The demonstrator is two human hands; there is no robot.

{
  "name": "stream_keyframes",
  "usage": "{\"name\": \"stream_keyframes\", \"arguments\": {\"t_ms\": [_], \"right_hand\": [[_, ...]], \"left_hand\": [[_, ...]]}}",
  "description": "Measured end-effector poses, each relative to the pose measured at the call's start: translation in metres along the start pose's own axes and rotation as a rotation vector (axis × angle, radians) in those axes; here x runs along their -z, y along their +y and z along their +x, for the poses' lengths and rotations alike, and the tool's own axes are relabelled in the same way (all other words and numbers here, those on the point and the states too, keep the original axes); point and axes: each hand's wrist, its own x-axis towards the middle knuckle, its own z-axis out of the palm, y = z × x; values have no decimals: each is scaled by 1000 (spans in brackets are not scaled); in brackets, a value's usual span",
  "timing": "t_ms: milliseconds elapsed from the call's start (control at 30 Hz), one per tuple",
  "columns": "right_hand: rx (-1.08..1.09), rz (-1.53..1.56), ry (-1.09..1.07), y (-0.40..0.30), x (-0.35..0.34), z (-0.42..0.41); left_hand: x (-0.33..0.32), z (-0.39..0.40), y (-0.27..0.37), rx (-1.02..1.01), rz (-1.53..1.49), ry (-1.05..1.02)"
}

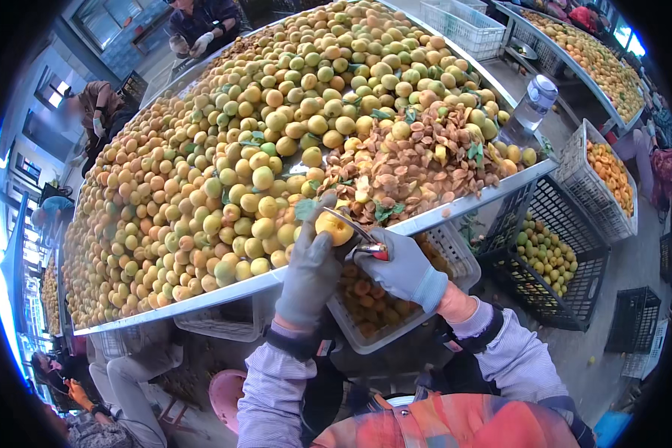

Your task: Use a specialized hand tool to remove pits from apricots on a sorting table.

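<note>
My left hand (312, 274), in a grey glove, grips a yellow apricot (336, 228) above the table's near edge. In my gloved right hand (400, 270) is a small knife (376, 250) with a red and metal handle, its blade lying against the fruit. Just beyond my hands, brown apricot pits (409, 168) are heaped on the table, with a few green leaves among them. Whole yellow-green apricots (246, 185) cover much of the tabletop. Beneath my hands stands a light plastic crate (364, 343) with apricot pieces inside, partly hidden by my hands.
A raised metal rim (201, 302) edges the table. A clear water bottle (529, 106) stands at its right corner. Below on the right are a black crate (588, 313) of green apricots and a white crate (579, 185) of orange halves. Gloved co-workers sit around the table.
</note>
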Motion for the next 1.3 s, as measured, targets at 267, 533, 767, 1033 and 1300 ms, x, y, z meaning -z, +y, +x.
{"name": "stream_keyframes", "arguments": {"t_ms": [267,533,767,1033,1300], "right_hand": [[-1,-132,8,11,0,4],[50,-284,109,24,-9,7],[82,-357,96,28,-10,10],[103,-276,57,23,-10,8],[139,-277,71,33,-4,11]], "left_hand": [[-4,-2,4,-12,172,-20],[-5,-6,2,65,-17,14],[-8,-5,8,-88,109,-13],[-3,-7,1,-36,91,38],[-11,-7,11,11,92,-31]]}}
